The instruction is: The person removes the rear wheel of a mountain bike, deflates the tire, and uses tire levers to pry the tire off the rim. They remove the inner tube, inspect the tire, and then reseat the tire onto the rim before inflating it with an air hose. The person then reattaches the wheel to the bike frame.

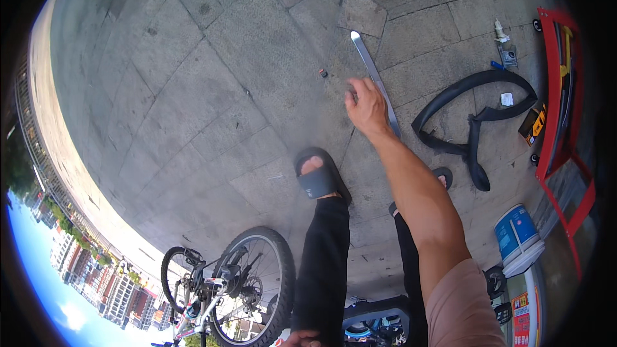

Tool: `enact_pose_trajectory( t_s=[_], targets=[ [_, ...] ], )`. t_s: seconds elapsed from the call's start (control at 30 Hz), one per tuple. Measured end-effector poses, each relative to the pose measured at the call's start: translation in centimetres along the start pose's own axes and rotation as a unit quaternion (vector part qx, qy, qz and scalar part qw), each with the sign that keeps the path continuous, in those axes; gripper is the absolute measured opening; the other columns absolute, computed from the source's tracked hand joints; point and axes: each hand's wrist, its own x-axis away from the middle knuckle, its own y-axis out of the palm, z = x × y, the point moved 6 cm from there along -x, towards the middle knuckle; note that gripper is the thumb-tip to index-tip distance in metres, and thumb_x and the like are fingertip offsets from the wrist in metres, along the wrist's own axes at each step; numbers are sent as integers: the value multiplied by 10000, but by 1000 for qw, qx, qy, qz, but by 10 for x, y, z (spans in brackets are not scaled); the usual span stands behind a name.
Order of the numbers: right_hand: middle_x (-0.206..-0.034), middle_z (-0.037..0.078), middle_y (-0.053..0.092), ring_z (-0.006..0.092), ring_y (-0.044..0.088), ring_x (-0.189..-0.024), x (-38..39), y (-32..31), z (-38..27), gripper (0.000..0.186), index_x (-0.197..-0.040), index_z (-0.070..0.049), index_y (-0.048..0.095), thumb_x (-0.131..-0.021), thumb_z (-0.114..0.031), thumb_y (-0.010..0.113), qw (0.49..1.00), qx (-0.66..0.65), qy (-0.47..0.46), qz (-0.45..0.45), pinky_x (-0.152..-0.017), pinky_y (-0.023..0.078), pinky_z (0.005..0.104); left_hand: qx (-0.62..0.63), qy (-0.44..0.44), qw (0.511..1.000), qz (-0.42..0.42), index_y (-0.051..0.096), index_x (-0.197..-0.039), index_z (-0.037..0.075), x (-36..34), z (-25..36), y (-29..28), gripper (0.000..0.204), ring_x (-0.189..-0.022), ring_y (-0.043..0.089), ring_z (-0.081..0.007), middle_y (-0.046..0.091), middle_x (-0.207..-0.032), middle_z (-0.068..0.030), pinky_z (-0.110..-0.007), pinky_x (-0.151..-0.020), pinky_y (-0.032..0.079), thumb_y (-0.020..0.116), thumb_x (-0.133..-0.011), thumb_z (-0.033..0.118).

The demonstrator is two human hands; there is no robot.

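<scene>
My right hand (367, 108) reaches out low over the paving, its fingers bent and apart, with nothing visible in them. Beside and partly behind it lies a long, flat silver tyre lever (365, 53); whether the hand touches it I cannot tell. A small dark piece with an orange-red end (323, 73) rests on the ground just beyond the fingertips, to the left. Of my left hand (302, 339), only a little shows at the lower edge by my left leg; its grip is cut off. To the right, a black rubber tyre or tube (450, 90) lies in twisted loops.
A bicycle (257, 295) with a knobbly wheel is at the lower left. On the right are a red metal frame on castors (549, 103), a black-and-yellow box (532, 125), a blue-and-white bucket (516, 234) and a small bottle (500, 31). My sandalled foot (315, 173) stands near the middle.
</scene>
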Motion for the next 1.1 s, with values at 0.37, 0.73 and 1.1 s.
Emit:
enact_pose_trajectory(
  t_s=[0.37,0.73,1.1],
  targets=[
    [-891,97,592,260,581,-831,-44,18,-26,219,-1028,-84,554,-811,-103,573,998,-59,22,-9,-756,468,356,5,30,999,29,464,-1092,51,-3,-5,-7,272,-405,490,-94,589,-648,-72,-207,-351,385,565,-869,168],
    [-889,51,599,112,548,-774,61,-252,-90,189,-1044,-26,519,-893,-139,530,739,-666,87,-48,-713,461,253,-202,110,973,-14,518,-964,-12,-24,-29,35,220,-427,559,-148,612,-649,-100,-251,-366,433,608,-810,115],
    [-775,43,600,100,560,-653,138,-657,-43,149,-929,-21,533,-801,-32,608,758,-552,89,336,-584,472,232,-351,173,919,-41,575,-903,29,-70,-31,76,272,-425,525,-148,569,-577,-71,-270,-379,422,533,-851,293]
  ],
)
